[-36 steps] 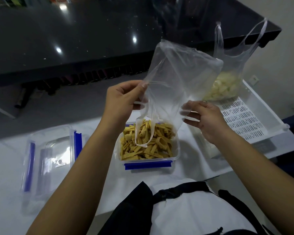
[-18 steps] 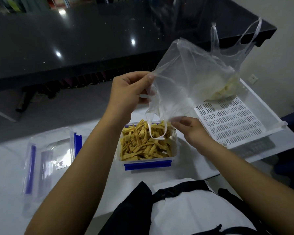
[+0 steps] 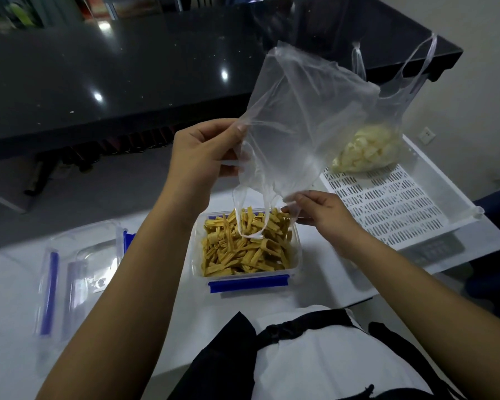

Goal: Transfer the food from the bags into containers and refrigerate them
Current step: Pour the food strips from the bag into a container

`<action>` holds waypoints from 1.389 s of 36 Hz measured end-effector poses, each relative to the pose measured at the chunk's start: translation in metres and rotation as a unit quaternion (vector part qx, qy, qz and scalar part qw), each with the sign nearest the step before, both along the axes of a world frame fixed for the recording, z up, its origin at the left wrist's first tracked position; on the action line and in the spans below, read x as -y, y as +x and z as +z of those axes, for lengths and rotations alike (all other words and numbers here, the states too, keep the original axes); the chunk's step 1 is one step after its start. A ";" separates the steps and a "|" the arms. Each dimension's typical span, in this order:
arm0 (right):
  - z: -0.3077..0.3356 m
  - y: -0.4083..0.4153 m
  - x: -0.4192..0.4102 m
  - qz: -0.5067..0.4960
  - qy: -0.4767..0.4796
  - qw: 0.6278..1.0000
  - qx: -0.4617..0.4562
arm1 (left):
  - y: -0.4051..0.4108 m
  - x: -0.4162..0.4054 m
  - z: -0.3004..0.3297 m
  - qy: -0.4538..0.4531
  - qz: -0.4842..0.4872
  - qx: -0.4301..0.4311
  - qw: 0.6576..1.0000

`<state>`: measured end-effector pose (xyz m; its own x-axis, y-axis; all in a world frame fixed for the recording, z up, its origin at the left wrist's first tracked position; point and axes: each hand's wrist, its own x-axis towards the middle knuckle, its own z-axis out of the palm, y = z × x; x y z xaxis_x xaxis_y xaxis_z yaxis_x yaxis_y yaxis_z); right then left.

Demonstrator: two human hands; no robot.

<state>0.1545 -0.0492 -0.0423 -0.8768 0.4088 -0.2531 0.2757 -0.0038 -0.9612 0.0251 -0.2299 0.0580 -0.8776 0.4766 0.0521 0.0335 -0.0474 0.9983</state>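
Note:
An empty clear plastic bag (image 3: 300, 116) hangs upside down above a clear container (image 3: 296, 255) with blue clips, which is filled with yellow strip-shaped snacks (image 3: 243, 249). My left hand (image 3: 202, 160) pinches the bag's left edge. My right hand (image 3: 321, 215) grips its lower edge near the handles, just over the container's far right corner. One bag handle dangles into the snacks. A second clear bag (image 3: 367, 148) holding pale food pieces stands on the white slotted tray (image 3: 387, 209) at the right.
The container's clear lid (image 3: 78, 272) with blue clips lies on the white table at the left. A black glossy table (image 3: 127, 67) stands beyond. My black and white apron fills the bottom of the view.
My right hand has slid down from the bag's side to its lower edge by the container. The bag has been lifted and spread out wider.

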 end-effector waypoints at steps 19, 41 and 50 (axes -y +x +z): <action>0.008 0.004 -0.002 0.035 0.015 0.999 0.002 | 0.009 0.018 0.013 -0.038 -0.023 -0.055 0.997; 0.022 0.000 -0.004 -0.036 0.016 0.998 -0.047 | 0.008 0.021 0.026 -0.029 -0.029 -0.103 0.994; 0.035 0.013 -0.020 -0.029 0.036 0.995 -0.085 | -0.004 0.055 -0.007 -0.063 0.062 -0.055 0.995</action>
